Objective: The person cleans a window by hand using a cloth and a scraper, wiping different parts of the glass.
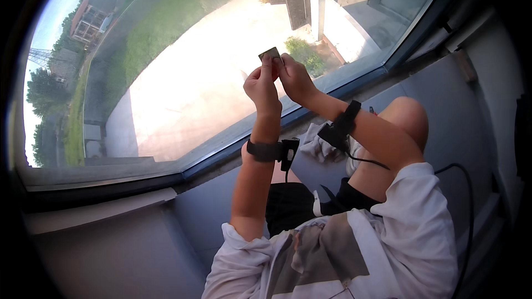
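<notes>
Both hands are raised in front of the window glass, pinching one small, flat, dark square piece between thumbs and fingers. My left hand grips its lower left part, thumb pointing up across its face. From the right, my right hand holds the lower right edge. What the piece is made of cannot be told at this size. Fingers hide its lower part. A black strap with a small box circles my left forearm, and a similar strapped device sits on my right forearm.
A grey crumpled cloth lies on the grey tiled floor near my bent legs. The window's metal frame runs along the floor's edge. A black cable loops at my right. A brownish block stands near the wall.
</notes>
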Motion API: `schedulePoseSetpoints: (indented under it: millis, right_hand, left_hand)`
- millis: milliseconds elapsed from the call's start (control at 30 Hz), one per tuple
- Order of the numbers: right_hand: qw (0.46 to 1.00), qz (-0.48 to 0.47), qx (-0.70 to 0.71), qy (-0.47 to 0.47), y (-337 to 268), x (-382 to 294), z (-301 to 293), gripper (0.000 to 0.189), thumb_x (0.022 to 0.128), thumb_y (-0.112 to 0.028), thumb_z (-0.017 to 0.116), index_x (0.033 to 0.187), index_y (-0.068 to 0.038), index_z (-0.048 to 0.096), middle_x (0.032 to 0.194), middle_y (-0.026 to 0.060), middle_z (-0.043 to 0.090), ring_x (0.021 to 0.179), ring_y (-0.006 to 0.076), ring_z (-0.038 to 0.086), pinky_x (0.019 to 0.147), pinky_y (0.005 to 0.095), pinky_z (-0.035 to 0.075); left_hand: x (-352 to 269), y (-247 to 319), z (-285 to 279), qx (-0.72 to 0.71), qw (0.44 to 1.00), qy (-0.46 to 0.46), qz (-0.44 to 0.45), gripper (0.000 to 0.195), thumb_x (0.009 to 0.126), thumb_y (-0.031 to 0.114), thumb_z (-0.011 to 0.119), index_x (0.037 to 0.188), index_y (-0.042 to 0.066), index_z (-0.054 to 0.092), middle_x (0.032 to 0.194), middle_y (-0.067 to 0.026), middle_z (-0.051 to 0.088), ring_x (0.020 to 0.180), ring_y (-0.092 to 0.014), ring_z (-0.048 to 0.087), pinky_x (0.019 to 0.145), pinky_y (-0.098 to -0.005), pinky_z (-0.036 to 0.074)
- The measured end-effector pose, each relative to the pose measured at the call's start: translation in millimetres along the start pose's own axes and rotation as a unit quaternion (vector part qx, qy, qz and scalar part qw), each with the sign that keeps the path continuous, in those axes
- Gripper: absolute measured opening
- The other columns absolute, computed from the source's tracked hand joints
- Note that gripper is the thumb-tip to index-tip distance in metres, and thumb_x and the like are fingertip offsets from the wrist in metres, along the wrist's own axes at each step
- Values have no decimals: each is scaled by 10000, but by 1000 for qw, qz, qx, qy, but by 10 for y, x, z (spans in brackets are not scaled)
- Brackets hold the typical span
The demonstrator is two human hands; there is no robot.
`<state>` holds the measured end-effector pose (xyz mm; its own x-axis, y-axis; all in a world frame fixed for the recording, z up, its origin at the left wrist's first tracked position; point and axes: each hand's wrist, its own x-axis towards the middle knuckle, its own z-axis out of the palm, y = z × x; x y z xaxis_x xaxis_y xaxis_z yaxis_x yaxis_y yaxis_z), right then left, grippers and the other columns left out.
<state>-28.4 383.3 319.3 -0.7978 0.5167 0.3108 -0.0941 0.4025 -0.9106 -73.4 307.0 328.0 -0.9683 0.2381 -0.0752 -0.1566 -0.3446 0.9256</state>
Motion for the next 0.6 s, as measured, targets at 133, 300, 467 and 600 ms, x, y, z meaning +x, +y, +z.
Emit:
schedulePoseSetpoints:
  millis: [133,300,467,600]
  right_hand:
    - [999,-22,14,22,-87,101,-51,318,991,-266,429,848,5,514,694,170,589,629,309,588,578,387,432]
    - [999,26,10,22,257,-43,17,349,995,-294,414,857,6,528,706,164,603,648,311,604,586,388,440]
    - [998,-47,8,39,-165,225,-122,343,1002,-286,415,856,5,522,664,140,581,588,266,569,547,375,418]
    - [996,-57,-5,62,-115,204,-137,349,1003,-293,416,848,3,519,668,149,577,603,265,576,562,374,433]
  left_hand:
    - [36,189,83,-14,999,-22,19,358,867,269,699,770,-74,674,706,-71,653,657,-114,607,648,-224,489]
    - [-5,-88,-7,84,995,-30,-40,358,871,260,686,859,-97,668,819,-113,683,758,-159,654,752,-253,505]
    - [17,345,228,21,997,-43,53,361,883,270,674,807,-83,687,727,-81,674,671,-112,605,649,-224,464]
    - [37,248,226,11,997,-54,50,354,886,268,672,802,-76,687,705,-58,657,646,-92,576,633,-219,456]
